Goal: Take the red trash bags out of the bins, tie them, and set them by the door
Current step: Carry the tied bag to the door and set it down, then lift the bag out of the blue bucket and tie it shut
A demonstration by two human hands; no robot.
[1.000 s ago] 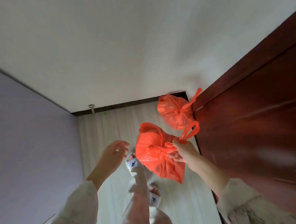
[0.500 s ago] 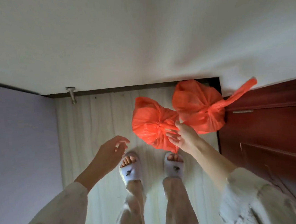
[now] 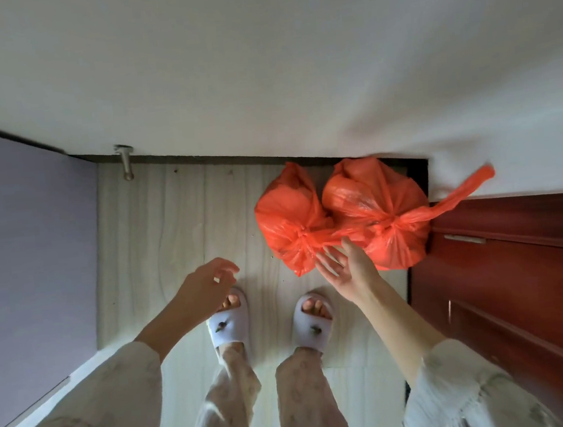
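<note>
Two red trash bags are recorded, both knotted at the neck and set on the pale wood-grain floor point(image 3: 177, 216), touching each other side by side.

Item 1: left red bag point(image 3: 287, 212), at about 12 o'clock from the person's feet, its knot turned toward the viewer.

Item 2: right red bag point(image 3: 375, 197), at about 1 o'clock, pressed into the corner where the white wall point(image 3: 258, 60) meets the dark red wooden door point(image 3: 520, 276). One loose handle strip point(image 3: 460, 196) is seen reaching out toward 2 o'clock, across the wall and the top of the door.

Item 3: right hand point(image 3: 347, 269), released, fingers spread and straight, palm turned up, placed just below the two knots. The fingertips are at the plastic; whether contact is made cannot be told.

Item 4: left hand point(image 3: 204, 286), released, fingers loosely curled, nothing held, seen above the floor at about 10 o'clock from the feet, well apart from both bags.

Item 5: two white open-toe slippers point(image 3: 229, 325), each with a small dark ornament on the strap, worn with pale patterned trousers and sleeves.

Item 6: metal doorstop point(image 3: 126, 161), mounted at the base of the wall at 11 o'clock.

Item 7: lilac panel point(image 3: 28, 237), at 9 o'clock.

Markings: no brand, label or legible writing is visible on any item.
</note>
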